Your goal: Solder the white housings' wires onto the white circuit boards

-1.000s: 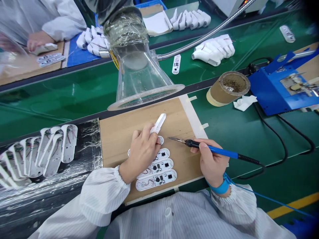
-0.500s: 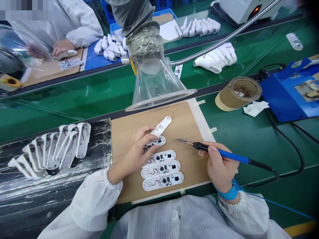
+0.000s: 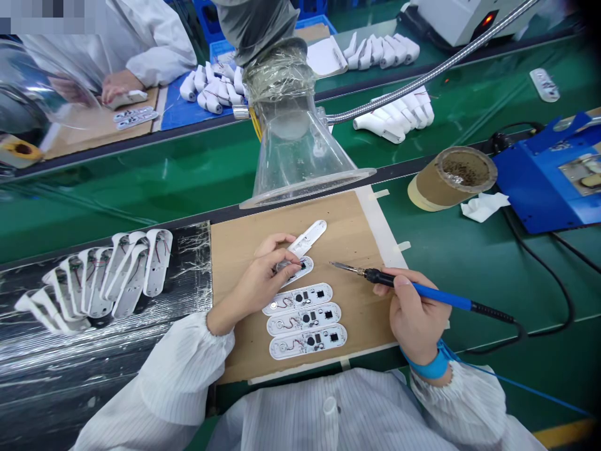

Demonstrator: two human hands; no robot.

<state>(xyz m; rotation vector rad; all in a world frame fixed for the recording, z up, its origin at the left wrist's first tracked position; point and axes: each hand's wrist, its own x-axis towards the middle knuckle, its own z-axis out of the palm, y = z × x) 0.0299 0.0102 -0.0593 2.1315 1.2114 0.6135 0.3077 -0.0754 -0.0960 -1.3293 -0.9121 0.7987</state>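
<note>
The right grip point(image 3: 419, 316) clamps a soldering iron point(image 3: 441, 295) pointing between nine and ten o'clock, while the left grip point(image 3: 258, 275), apart or together I cannot tell, touches a circuit-board panel point(image 3: 307, 266) at its three o'clock.

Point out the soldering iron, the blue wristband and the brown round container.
Soldering iron point(image 3: 440, 294), head view: on its blue handle.
Blue wristband point(image 3: 432, 368), head view: on the outside of the band.
Brown round container point(image 3: 431, 181), head view: on its outer side wall.

Bright, even light, streaky glare on the black plastic wrap point(image 3: 117, 354), pixelated top-left patch, dark top-right corner
</note>
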